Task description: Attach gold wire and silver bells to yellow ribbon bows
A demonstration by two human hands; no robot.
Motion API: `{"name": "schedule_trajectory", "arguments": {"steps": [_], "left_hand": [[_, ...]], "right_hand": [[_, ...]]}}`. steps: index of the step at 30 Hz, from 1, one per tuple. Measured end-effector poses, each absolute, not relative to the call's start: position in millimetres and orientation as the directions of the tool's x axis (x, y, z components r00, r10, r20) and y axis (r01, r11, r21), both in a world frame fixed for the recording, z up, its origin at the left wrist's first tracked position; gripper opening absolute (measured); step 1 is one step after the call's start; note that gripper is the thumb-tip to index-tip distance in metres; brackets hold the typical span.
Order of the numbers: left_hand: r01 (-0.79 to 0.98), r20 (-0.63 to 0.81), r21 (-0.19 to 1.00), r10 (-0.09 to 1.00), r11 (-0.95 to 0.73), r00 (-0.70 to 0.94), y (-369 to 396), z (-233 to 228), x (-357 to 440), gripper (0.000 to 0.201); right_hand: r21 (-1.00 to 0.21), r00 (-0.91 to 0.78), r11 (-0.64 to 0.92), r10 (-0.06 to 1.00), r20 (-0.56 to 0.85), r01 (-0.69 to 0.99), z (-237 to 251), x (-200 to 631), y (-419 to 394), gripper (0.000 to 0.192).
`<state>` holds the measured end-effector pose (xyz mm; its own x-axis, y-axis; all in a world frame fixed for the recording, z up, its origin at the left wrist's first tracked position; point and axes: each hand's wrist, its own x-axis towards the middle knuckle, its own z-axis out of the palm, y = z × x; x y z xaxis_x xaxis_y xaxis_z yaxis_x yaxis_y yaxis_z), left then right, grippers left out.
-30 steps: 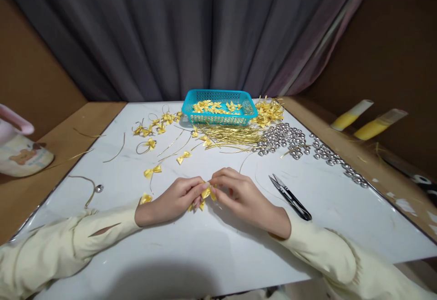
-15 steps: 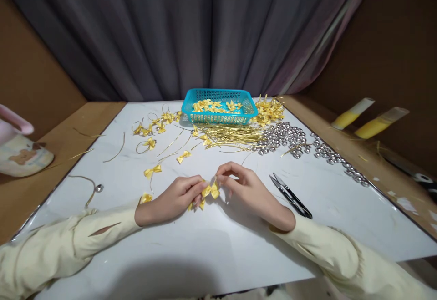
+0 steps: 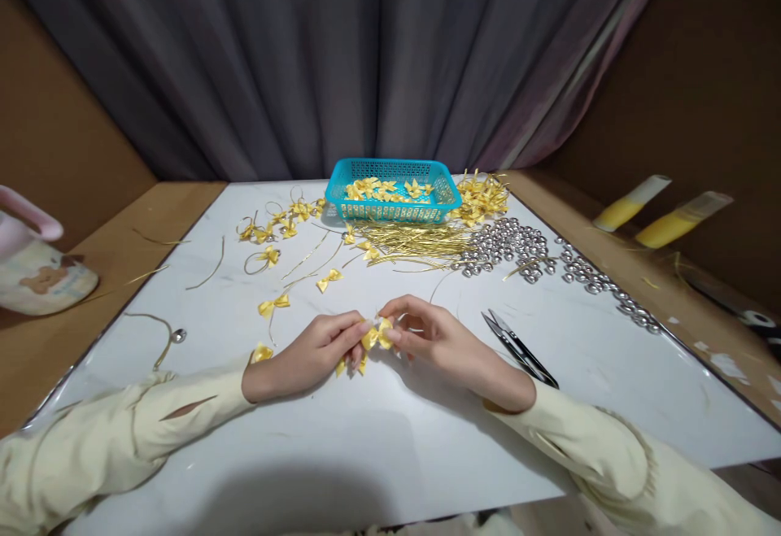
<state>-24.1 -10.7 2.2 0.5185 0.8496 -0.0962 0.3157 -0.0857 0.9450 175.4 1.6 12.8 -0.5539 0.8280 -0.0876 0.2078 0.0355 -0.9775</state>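
A yellow ribbon bow (image 3: 377, 335) is held between my two hands above the white tabletop. My left hand (image 3: 335, 341) pinches its left side with thumb and forefinger. On the bow's right side, the thumb and forefinger of my right hand (image 3: 427, 337) are closed. More yellow ribbon (image 3: 351, 367) shows just under my left fingers; whether it is held or lies on the table I cannot tell. Another yellow bow (image 3: 262, 353) lies by my left wrist, partly hidden by it. Black-handled thread snips (image 3: 518, 349) rest to the right of my right hand.
A blue basket (image 3: 394, 212) with yellow bows stands at the back. Before it lie gold cords (image 3: 415, 241), with silver bells or beads (image 3: 509, 243) to their right. Looped bows (image 3: 268, 256) are scattered left. A pink-handled mug (image 3: 45, 276) stands far left, two yellow tubes (image 3: 683, 219) far right.
My right hand has shifted slightly left, and its fingers now lie against the bow's right side. My left hand keeps its pinch in nearly the same place.
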Motion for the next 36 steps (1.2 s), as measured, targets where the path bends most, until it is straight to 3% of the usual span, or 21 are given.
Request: {"name": "schedule_trajectory", "arguments": {"steps": [3,6,10,12,17,25,27,29,32,36], "left_hand": [[0.277,-0.108,0.96,0.855,-0.044,0.507,-9.2,-0.3,-24.3,0.036],[0.195,-0.14,0.98,0.86,0.048,0.491,-6.2,-4.3,-24.2,0.036],[0.073,-0.164,0.986,0.85,0.147,0.501,-1.6,-7.1,-23.9,0.036],[0.051,-0.177,0.983,0.841,0.176,0.511,0.1,-6.1,-23.6,0.036],[0.107,-0.19,0.982,0.814,0.157,0.55,0.9,-0.8,-23.1,0.038],[0.318,-0.08,0.939,0.82,-0.128,0.567,-5.6,4.6,-24.3,0.026],[0.373,-0.054,0.907,0.826,-0.194,0.562,-5.5,4.1,-24.4,0.031],[0.403,-0.048,0.892,0.845,-0.204,0.533,-5.2,3.3,-24.2,0.034],[0.424,-0.053,0.887,0.871,-0.184,0.488,-5.2,2.4,-23.8,0.035],[0.46,-0.044,0.861,0.87,-0.216,0.492,-5.7,1.9,-23.9,0.034]], "right_hand": [[-0.949,-0.543,0.234,0.835,0.083,0.214,11.3,176.6,0.9,0.022],[-0.806,-0.559,0.529,0.766,0.318,0.266,9.5,178.0,-1.1,0.03],[-0.66,-0.579,0.672,0.7,0.419,0.336,4.5,178.2,-2.2,0.018],[-0.631,-0.576,0.689,0.694,0.431,0.358,2.7,177.8,-2.0,0.01],[-0.647,-0.564,0.681,0.7,0.438,0.343,5.8,177.8,-2.1,0.016],[-0.821,-0.554,0.439,0.811,0.187,0.365,13.0,173.9,-3.3,0.014],[-0.809,-0.539,0.456,0.815,0.212,0.371,12.2,173.0,-4.5,0.013],[-0.728,-0.512,0.565,0.789,0.339,0.389,11.2,172.9,-6.2,0.011],[-0.466,-0.578,0.762,0.646,0.499,0.449,9.9,172.8,-8.1,0.02],[-0.193,-0.703,0.83,0.549,0.452,0.524,5.7,169.5,-7.3,0.024]]}}
